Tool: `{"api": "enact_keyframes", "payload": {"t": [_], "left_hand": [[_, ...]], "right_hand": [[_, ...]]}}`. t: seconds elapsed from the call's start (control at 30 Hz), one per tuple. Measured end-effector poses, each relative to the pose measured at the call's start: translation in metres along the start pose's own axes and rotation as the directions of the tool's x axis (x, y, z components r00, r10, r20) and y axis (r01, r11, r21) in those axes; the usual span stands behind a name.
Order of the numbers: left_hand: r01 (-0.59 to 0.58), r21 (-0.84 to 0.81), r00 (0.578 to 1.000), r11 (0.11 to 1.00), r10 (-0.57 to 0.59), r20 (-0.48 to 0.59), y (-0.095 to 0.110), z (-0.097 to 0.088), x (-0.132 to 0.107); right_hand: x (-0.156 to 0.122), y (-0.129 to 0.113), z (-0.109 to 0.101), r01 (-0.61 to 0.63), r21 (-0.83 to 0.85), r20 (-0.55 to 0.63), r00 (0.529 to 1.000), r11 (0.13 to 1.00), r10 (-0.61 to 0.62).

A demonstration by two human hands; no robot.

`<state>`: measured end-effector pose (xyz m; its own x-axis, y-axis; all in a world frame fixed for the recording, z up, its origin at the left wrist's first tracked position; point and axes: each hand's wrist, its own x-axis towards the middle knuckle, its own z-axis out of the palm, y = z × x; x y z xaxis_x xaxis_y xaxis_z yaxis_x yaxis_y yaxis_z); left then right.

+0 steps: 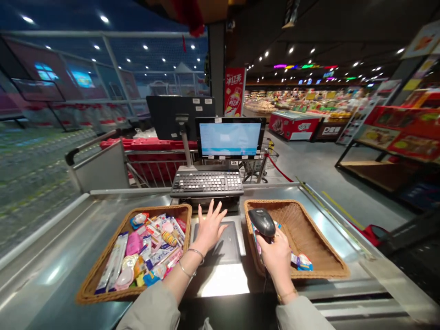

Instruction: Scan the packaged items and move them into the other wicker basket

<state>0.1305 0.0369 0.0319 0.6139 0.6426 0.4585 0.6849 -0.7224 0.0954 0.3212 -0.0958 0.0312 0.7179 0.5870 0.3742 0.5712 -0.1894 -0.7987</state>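
1. Left of the keyboard [206,184], the steel tabletop [44,279] slopes toward a raised edge [44,231], leaving a broad bare strip outside the baskets.
2. Nearer the keyboard, the left basket [165,210], made of wicker, is crowded with loose packets [133,243] up to its rim, so there is little room to reach in without brushing them.
3. Just below the keyboard, the left hand [210,231] hovers palm-down over a black pad [216,243]. Its fingers [217,211] are spread wide and hold nothing; whether they touch the pad cannot be told. Bangles [195,251] circle the wrist.
4. Right of the keyboard, the right hand [275,252] has its fingers [271,243] curled firmly around a black handheld scanner [261,222]. Its head sits clear above the basket, a sound grip with the nose unobstructed.
5. Beneath that hand, the right basket [309,238] has a few packets [302,262] lying low against its near side, with open weave beyond them.
6. Further right, the tabletop narrows to its metal edge [343,229], leaving only a thin margin past the basket.
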Motion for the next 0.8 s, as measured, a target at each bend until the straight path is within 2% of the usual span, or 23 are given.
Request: {"api": "enact_keyframes", "payload": {"t": [0.2, 0.43, 0.57, 0.8], "left_hand": [[0.12, 0.025, 0.992, 0.993, -0.121, 0.046, -0.05, -0.019, -0.028], [0.227, 0.103, 0.97, 0.968, -0.234, 0.061, -0.117, -0.034, -0.074], [0.245, 0.158, 0.959, 0.957, -0.263, 0.106, -0.152, -0.043, -0.098], [0.189, 0.171, 0.929, 0.967, -0.232, 0.289, -0.195, -0.047, -0.12]], "right_hand": [[-0.011, -0.019, 0.035, 0.018, 0.035, 0.17, 0.985, 0.999, -0.024], [-0.031, -0.041, 0.067, 0.061, 0.044, 0.236, 0.969, 0.997, -0.07], [-0.042, -0.056, 0.078, 0.045, 0.039, 0.277, 0.959, 0.998, -0.054], [-0.059, -0.078, 0.087, -0.005, 0.04, 0.344, 0.939, 0.999, -0.009]]}}
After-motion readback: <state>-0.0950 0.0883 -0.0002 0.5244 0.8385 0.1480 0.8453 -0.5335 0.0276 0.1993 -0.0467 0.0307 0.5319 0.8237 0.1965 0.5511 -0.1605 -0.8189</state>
